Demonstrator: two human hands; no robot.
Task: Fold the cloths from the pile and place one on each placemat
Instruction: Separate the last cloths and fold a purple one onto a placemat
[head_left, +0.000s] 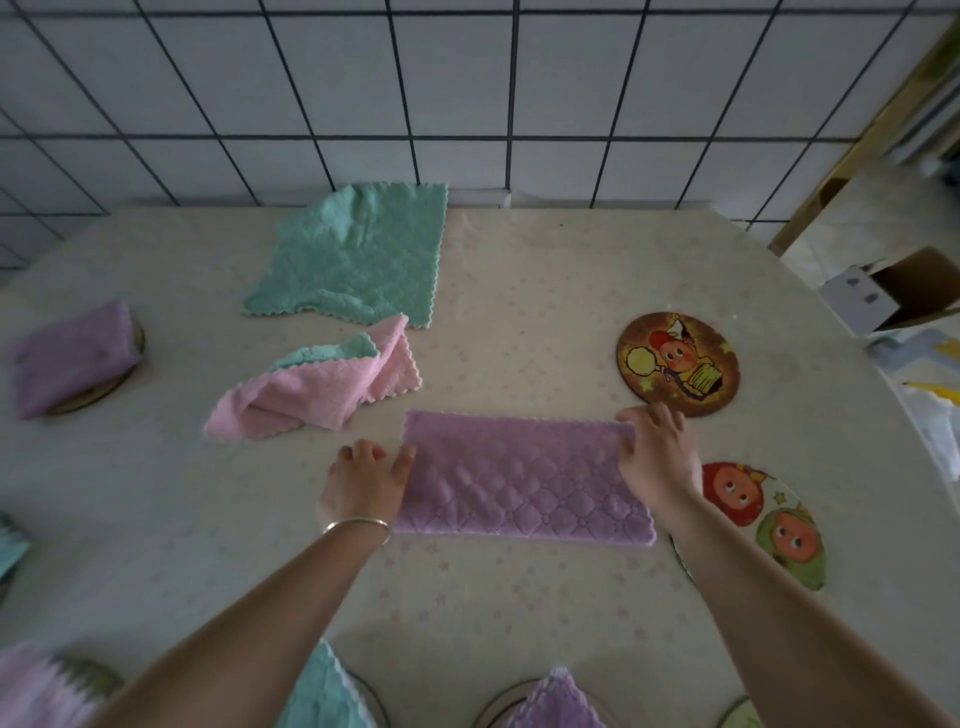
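At far left, a folded purple cloth (72, 356) covers a placemat. Centre counter (519, 322): left hand (363, 480), fingers loosely curled, touches the lilac cloth (519, 483); right hand (655, 457) pinches its far corner. Pink cloth (317, 389) lies just beside; cartoon placemats (678, 364) crowd the right.

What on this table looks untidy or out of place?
The crumpled pink quilted cloth lies bunched near the table's middle, with one corner of the mint-green quilted cloth tucked into it. That green cloth is also wrinkled and unfolded. Two round cartoon placemats at the right hold no cloth yet.
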